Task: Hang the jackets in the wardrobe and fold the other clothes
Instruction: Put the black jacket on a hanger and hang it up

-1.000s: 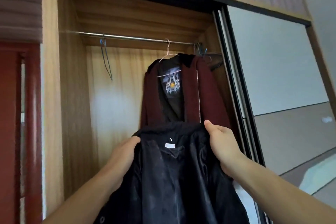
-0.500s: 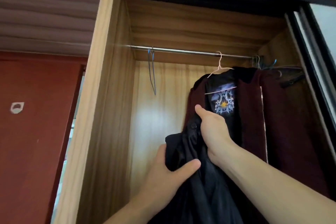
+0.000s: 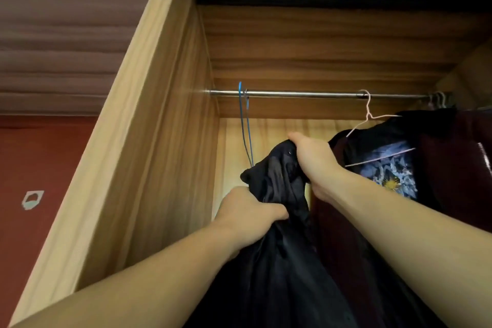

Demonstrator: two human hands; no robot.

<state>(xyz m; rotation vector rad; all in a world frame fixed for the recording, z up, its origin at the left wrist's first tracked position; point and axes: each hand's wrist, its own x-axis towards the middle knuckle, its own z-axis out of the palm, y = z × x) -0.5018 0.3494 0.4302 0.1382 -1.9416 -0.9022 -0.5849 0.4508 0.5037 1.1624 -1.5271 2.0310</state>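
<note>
A black jacket (image 3: 279,247) is bunched up inside the open wardrobe, held below the metal rail (image 3: 306,93). My right hand (image 3: 315,160) grips its top end, raised just right of an empty blue hanger (image 3: 246,125) that dangles from the rail. My left hand (image 3: 247,210) grips the jacket lower down on its left side. A dark red jacket (image 3: 452,181) over a printed black shirt (image 3: 391,168) hangs on a pale wire hanger (image 3: 368,114) at the right.
The wardrobe's left wooden side panel (image 3: 149,168) stands close to my left arm. A red wall (image 3: 40,168) lies beyond it. More hanger hooks (image 3: 439,97) crowd the rail's far right end. Bare rail runs between the blue hanger and the pale one.
The jacket went from spread open by both hands to bunched together, and was lifted up toward the blue hanger. My view tilted up and shifted left into the wardrobe.
</note>
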